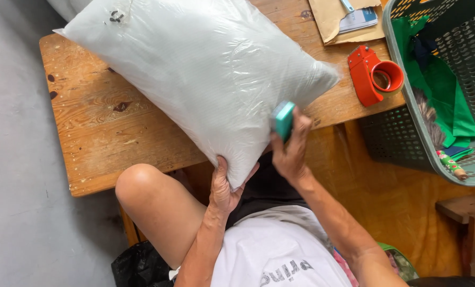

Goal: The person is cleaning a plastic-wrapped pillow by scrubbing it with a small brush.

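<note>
A large white pillow wrapped in clear plastic [195, 69] lies across a low wooden table [99, 133], its near corner hanging over the front edge. My left hand [224, 186] grips that near corner from below. My right hand [290, 149] holds a small teal object [284, 119] pressed against the pillow's right edge.
A red tape dispenser [373, 74] lies on the table's right end, beside a brown envelope [338, 21] with papers. A grey-green plastic basket [407, 133] with green cloth stands at the right. My bare knee [142, 186] is under the table edge. A wooden stool [469, 210] is lower right.
</note>
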